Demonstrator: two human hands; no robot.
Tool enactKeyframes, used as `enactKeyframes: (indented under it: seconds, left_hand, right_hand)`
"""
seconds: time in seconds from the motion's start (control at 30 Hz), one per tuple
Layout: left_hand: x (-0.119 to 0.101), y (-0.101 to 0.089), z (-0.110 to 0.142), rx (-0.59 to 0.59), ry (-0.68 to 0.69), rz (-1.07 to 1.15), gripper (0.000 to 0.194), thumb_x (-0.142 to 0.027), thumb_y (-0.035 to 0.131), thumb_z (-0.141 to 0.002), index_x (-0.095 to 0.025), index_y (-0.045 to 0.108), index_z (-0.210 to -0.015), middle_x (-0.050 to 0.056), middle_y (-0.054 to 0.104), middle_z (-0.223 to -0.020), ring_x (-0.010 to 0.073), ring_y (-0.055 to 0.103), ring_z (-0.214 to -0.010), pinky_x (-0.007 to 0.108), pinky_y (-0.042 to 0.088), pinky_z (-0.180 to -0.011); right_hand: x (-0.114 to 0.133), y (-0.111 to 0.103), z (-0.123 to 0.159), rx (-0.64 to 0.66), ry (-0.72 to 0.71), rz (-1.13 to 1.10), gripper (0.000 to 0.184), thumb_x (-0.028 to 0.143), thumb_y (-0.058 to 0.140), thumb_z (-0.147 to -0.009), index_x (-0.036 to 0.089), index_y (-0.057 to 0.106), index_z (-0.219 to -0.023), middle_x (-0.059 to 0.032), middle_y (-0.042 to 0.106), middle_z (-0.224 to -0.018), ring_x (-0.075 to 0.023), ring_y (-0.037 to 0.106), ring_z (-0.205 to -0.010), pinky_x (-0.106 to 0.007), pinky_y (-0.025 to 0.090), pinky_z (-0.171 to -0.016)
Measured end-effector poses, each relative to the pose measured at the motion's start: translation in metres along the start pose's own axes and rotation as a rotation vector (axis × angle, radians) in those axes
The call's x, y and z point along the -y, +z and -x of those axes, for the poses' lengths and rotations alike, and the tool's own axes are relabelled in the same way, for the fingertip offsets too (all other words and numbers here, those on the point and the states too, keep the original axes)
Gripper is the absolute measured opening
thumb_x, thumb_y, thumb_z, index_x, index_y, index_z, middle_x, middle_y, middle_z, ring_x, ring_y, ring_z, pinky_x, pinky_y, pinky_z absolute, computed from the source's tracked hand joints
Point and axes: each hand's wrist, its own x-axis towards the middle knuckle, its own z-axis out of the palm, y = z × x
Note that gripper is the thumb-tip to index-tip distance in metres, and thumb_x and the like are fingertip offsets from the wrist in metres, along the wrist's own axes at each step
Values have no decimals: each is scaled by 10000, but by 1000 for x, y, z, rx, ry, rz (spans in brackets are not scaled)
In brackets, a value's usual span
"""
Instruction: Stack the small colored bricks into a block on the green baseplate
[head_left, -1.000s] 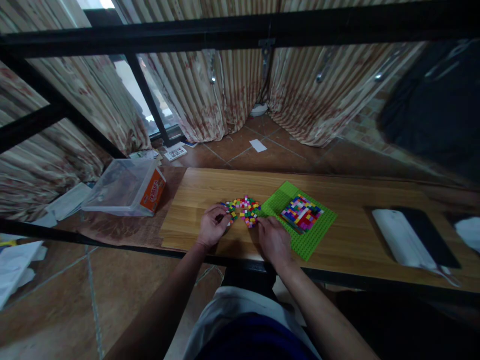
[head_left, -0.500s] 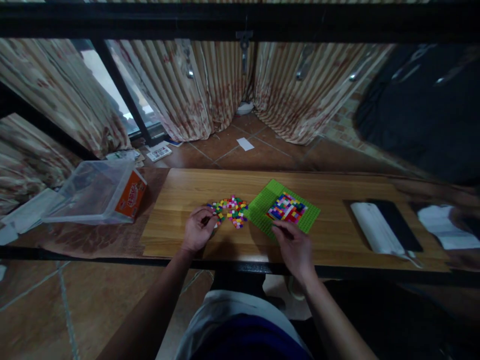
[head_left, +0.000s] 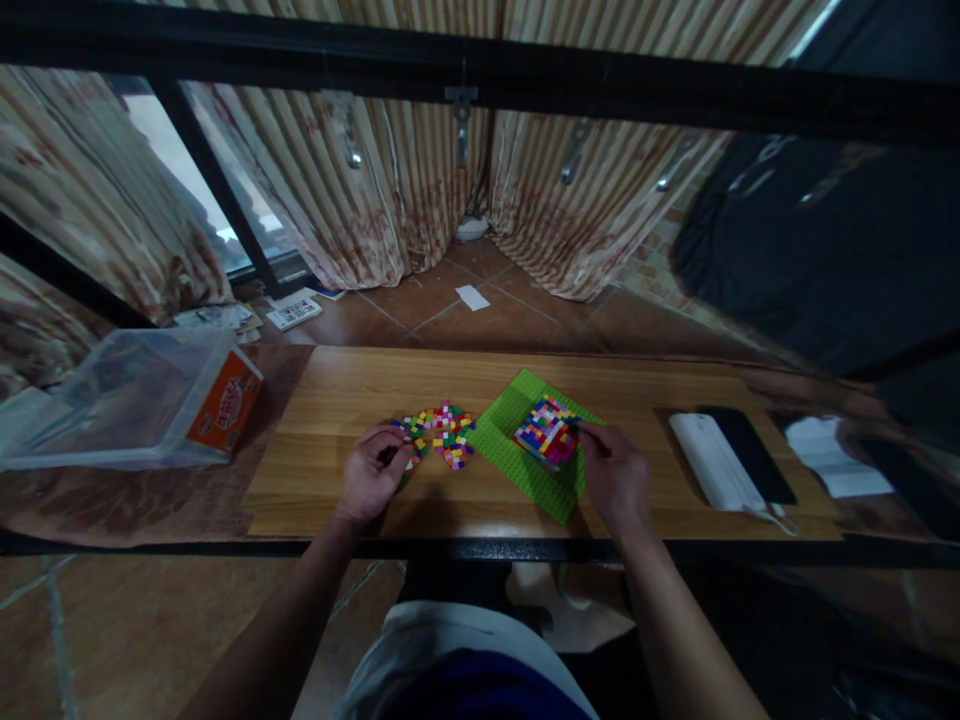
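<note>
A green studded baseplate (head_left: pixel 498 432) lies turned at an angle on the wooden board. A raised block of many-coloured toy bricks (head_left: pixel 546 432) stands on it. My right hand (head_left: pixel 616 478) is at the block's right side, thumb and fingers pinched together at its edge; anything between the fingertips is too small to make out. Loose small bricks (head_left: pixel 453 445) are spread in a rough ring to the left of the plate. Over the left end of these bricks is my left hand (head_left: pixel 373 472), its fingers curled and closed; what they hold is hidden.
A clear plastic bin (head_left: pixel 142 400) with an orange label stands at the left. To the right lie a white pouch (head_left: pixel 709 460) with a strap, a dark flat object (head_left: pixel 754 455) and a crumpled white paper (head_left: pixel 836 455). A dark bar (head_left: pixel 480 65) crosses above.
My right hand has gone from the block's near edge to its right side. The baseplate looks slightly turned. My left hand stays by the loose bricks, while the whole view has shifted a little.
</note>
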Motion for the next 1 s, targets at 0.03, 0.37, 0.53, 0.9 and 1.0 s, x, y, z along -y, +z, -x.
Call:
enactKeyframes:
  seconds: [0.03, 0.37, 0.53, 0.9, 1.0]
  left_hand:
    - [0, 0, 0, 4, -1, 1, 172, -312, 658, -808, -203, 657, -676, 49, 691, -883, 190, 663, -867, 325, 530, -838]
    - [1, 0, 1, 1, -7, 3, 173, -327, 663, -806, -204, 659, -684, 57, 694, -902, 194, 667, -878, 331, 532, -844]
    - [-1, 0, 0, 2, -3, -3, 165, -318, 659, -804, -204, 660, -685, 55, 692, -886, 195, 668, -867, 335, 535, -845]
    - [-2, 1, 1, -17, 2, -1, 163, -308, 654, -801, -207, 660, -673, 51, 693, -882, 188, 665, -856, 316, 537, -830]
    - [-4, 0, 0, -12, 3, 3, 162, -294, 653, -803, -208, 658, -666, 49, 688, -877, 188, 662, -846, 316, 538, -817]
  right_hand:
    - [1, 1, 0, 6, -12, 17, 333, 353, 486, -895, 159, 747, -965, -117, 720, -934, -218, 646, -814, -367, 513, -751]
    - [6, 5, -6, 15, -45, 145, 371, 391, 453, -923, 143, 728, -958, -138, 728, -937, -239, 654, -809, -376, 497, -748]
    - [7, 8, -6, -10, -23, 157, 371, 397, 473, -910, 131, 728, -954, -145, 738, -933, -255, 663, -803, -385, 492, -745]
    - [9, 9, -3, -38, -9, 170, 399, 416, 458, -915, 138, 728, -1011, -140, 749, -933, -237, 665, -761, -365, 488, -730]
    - [8, 6, -2, -49, 21, 130, 395, 432, 479, -905, 140, 728, -998, -136, 750, -926, -229, 664, -742, -356, 491, -718]
